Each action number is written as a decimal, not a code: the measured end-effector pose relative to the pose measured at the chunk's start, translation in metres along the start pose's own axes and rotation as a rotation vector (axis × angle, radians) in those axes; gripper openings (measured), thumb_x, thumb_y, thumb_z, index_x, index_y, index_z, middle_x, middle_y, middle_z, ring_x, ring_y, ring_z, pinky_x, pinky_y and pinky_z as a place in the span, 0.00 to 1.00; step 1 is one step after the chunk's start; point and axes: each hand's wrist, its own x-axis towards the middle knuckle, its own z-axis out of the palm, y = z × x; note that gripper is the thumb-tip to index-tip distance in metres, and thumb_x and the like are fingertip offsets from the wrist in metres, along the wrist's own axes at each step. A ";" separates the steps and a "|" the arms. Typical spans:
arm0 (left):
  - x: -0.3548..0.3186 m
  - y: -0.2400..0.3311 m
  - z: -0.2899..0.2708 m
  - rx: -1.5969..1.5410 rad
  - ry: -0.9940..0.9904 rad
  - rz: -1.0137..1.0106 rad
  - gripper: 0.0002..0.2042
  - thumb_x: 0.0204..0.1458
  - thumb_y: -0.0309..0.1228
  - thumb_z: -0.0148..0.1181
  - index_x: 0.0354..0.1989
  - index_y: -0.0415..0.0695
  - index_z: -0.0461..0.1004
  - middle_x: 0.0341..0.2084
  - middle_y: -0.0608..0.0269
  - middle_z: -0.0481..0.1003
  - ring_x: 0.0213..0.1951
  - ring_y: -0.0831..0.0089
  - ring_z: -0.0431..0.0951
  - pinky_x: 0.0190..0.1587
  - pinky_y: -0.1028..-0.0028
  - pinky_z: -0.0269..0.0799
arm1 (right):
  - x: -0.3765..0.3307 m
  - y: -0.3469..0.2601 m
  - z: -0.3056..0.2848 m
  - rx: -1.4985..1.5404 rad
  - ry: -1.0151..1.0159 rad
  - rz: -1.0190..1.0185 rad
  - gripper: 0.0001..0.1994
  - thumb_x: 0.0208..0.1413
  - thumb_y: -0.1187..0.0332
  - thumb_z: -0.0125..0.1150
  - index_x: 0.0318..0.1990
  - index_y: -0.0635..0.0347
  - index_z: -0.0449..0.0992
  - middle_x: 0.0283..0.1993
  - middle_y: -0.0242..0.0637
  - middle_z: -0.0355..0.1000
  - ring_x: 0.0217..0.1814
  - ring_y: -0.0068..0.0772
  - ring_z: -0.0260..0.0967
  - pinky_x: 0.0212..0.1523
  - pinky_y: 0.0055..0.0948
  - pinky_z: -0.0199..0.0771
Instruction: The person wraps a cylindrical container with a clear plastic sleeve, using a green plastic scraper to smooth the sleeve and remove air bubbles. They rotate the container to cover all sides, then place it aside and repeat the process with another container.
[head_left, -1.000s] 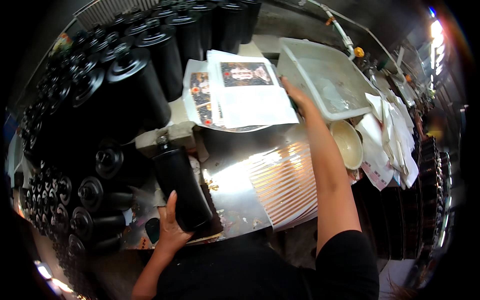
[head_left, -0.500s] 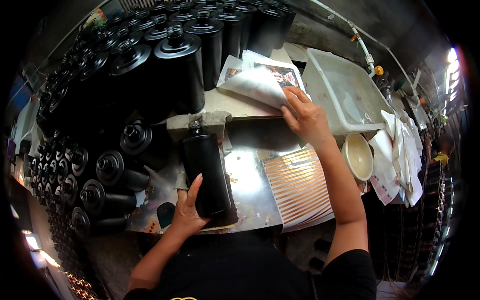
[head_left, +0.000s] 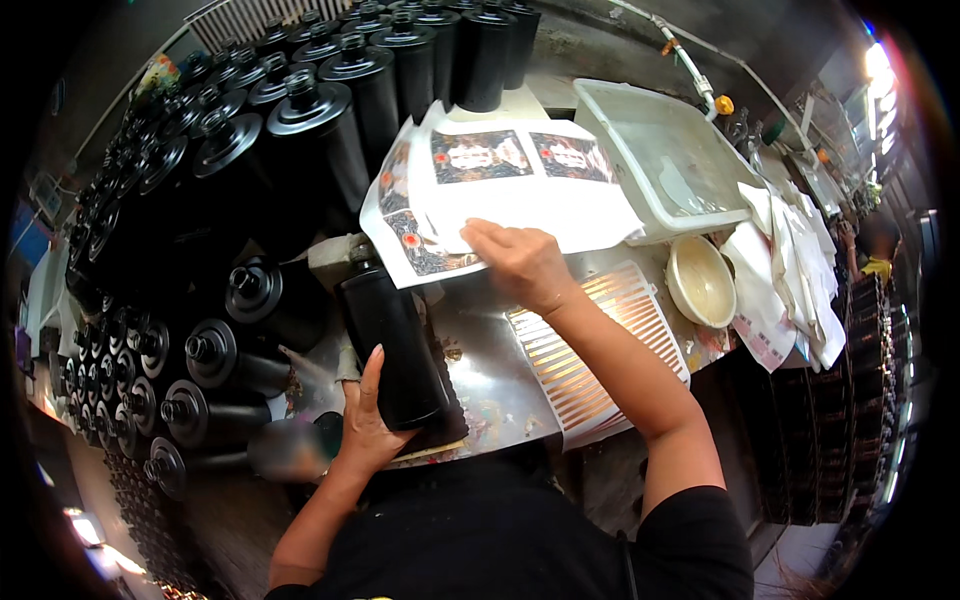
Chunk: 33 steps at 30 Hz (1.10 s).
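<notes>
Matt bottle [head_left: 395, 350], paper sheets [head_left: 520, 205], shiny metal tabletop [head_left: 490, 372]

Printed sheets [head_left: 560, 215] uncurled, right hand [head_left: 525, 265] shifted nearer the black bottle [head_left: 395, 345]

The metal table [head_left: 497, 385] (stained) carries striped paper [head_left: 568, 372].

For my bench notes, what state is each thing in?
Black bottle, held near one end by the left hand.
Printed sheets, edges curling, right hand on them.
Striped sheet, spread out.
Back bottles, upright, uncapped.
Tub, open.
Bowl, open.
</notes>
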 end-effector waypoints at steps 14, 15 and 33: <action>0.000 0.003 0.002 0.056 0.026 -0.030 0.56 0.34 0.30 0.77 0.71 0.53 0.42 0.51 0.51 0.61 0.50 0.53 0.68 0.53 0.61 0.67 | 0.018 0.224 -0.029 -0.022 -0.546 1.167 0.27 0.50 0.52 0.59 0.44 0.71 0.78 0.47 0.58 0.74 0.49 0.50 0.73 0.52 0.38 0.70; -0.001 0.004 0.001 0.056 0.029 -0.034 0.56 0.34 0.30 0.77 0.71 0.52 0.42 0.51 0.51 0.61 0.51 0.53 0.68 0.54 0.61 0.67 | 0.019 0.227 -0.024 0.043 -0.548 1.205 0.26 0.48 0.52 0.60 0.43 0.72 0.78 0.45 0.58 0.75 0.48 0.49 0.74 0.51 0.37 0.71; 0.002 0.005 -0.005 0.008 0.013 -0.021 0.52 0.36 0.36 0.76 0.70 0.53 0.48 0.60 0.53 0.61 0.52 0.54 0.65 0.56 0.62 0.64 | -0.014 0.225 -0.036 -0.193 0.146 0.689 0.09 0.52 0.65 0.60 0.37 0.57 0.80 0.37 0.40 0.78 0.40 0.41 0.77 0.41 0.34 0.74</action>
